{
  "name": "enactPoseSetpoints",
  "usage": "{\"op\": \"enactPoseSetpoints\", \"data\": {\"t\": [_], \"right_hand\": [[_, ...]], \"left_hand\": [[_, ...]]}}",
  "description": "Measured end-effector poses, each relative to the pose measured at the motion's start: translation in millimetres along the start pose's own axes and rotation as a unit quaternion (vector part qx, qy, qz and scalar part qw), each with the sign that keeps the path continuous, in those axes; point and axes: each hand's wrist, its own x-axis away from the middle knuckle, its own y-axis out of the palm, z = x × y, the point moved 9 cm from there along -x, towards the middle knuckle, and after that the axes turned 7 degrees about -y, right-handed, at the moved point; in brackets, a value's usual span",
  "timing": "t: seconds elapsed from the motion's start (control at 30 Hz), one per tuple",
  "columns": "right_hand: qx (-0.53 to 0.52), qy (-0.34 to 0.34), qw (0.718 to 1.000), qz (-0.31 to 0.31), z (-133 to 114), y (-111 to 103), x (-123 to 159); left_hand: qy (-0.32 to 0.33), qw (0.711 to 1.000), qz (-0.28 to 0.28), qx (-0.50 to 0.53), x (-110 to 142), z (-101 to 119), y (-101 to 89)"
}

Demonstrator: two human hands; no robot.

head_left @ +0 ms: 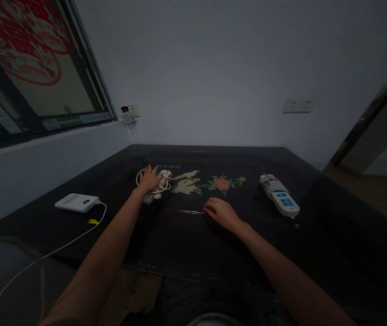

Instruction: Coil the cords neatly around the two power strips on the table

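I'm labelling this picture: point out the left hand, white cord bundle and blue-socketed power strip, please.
Left hand (149,180): head view, back of the hand.
White cord bundle (165,174): head view, exposed part beside the hand.
Power strip (282,199): head view, blue socket face.

The light is dim and has a cold, bluish tone on the wall (207,77). The window (78,86) looks duller than the wall, so the source of light is hard to tell. The bench (180,244) is almost black, its shadows melting into it, with only a thin glare along the seam (187,211). Toward the edges, straight lines lean and stretch; small details are soft.
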Motion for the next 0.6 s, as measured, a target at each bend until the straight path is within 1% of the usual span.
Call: {"op": "enactPoseSetpoints", "data": {"t": [0.13,0.3,0.47,0.53,0.6], "right_hand": [[0.002,-0.003,1.0,0.004,0.3,0.4,-0.1],[-0.001,-0.001,1.0,0.0,1.3,1.8,-0.3],[0.001,-0.001,1.0,-0.008,-0.2,0.8,-1.6],[-0.002,-0.005,1.0,0.005,-2.4,-6.0,-3.5],[-0.01,-0.004,0.999,0.036,-1.6,-20.3,-4.9]], "left_hand": [[-0.006,0.998,-0.05,0.031,-10.8,-2.2,14.2],[0.0,0.995,-0.082,0.065,-11.4,-7.0,20.7],[0.011,0.994,-0.08,0.077,-9.2,-9.4,22.5],[0.012,0.995,-0.068,0.079,-8.1,-9.3,22.0],[0.015,0.996,-0.048,0.079,-6.9,-7.8,19.3]]}}
